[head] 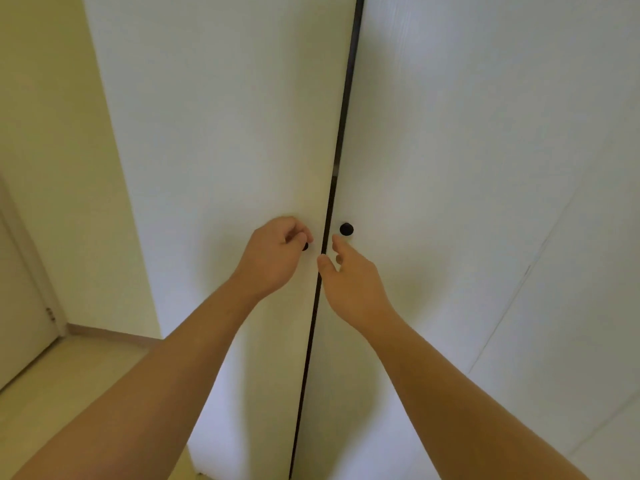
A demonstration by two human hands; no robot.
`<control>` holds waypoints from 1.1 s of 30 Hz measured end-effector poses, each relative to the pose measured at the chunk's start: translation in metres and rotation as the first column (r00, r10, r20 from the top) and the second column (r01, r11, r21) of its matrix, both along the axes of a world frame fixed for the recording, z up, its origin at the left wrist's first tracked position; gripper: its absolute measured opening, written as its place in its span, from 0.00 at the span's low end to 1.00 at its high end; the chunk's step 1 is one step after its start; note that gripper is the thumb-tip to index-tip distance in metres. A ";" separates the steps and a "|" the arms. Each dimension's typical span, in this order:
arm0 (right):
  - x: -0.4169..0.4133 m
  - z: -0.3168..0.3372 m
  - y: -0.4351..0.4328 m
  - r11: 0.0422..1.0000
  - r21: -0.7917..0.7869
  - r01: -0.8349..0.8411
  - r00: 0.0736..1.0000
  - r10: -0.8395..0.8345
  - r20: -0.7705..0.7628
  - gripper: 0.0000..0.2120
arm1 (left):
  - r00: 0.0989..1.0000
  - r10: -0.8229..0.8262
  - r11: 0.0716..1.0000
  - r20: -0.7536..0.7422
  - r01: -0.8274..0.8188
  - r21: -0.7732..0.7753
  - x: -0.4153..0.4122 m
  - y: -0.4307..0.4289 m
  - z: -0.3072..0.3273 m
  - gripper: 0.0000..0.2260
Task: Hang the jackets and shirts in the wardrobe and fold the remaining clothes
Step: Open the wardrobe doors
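Facing a white wardrobe (214, 98) straight ahead at close range, its left door (242, 168) and right door (450, 150) almost shut, with only a thin dark gap (341, 133) between. Gripping the black left knob (305, 246) with the curled fingers (294, 237) of the left hand (273, 254), mostly hiding it. Reaching with the right hand (349, 282), fingers relaxed and holding nothing, just below the black right knob (346, 229). Pale floor (69, 368) and a room door (20, 306) at far left.
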State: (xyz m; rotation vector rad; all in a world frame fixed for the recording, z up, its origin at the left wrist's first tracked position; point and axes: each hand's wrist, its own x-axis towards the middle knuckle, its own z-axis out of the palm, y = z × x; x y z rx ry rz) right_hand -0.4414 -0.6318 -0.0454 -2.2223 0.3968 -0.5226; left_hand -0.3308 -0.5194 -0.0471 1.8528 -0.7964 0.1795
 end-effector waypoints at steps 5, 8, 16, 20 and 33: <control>0.010 0.007 0.020 0.980 0.169 -0.106 0.991 0.090 0.097 0.19 | 0.997 0.052 0.988 -0.052 -0.059 -0.144 -0.030 0.036 -0.009 0.10; 0.008 0.007 0.032 0.954 0.274 -0.118 0.990 0.093 0.104 0.17 | 0.989 0.001 0.982 -0.149 -0.029 -0.186 -0.038 0.053 -0.008 0.10; -0.013 0.002 0.060 0.917 0.329 -0.227 0.971 0.189 0.144 0.17 | 0.926 -0.023 0.926 -0.377 -0.122 -0.357 -0.058 0.093 -0.007 0.10; -0.023 0.000 0.078 0.898 0.301 -0.319 0.946 0.285 0.154 0.14 | 0.923 0.067 0.901 -0.378 -0.219 -0.376 -0.075 0.114 -0.013 0.10; -0.008 0.026 0.146 0.773 0.226 -0.593 0.803 0.589 0.093 0.10 | 0.907 0.256 0.871 -0.335 -0.367 -0.328 -0.094 0.209 0.000 0.12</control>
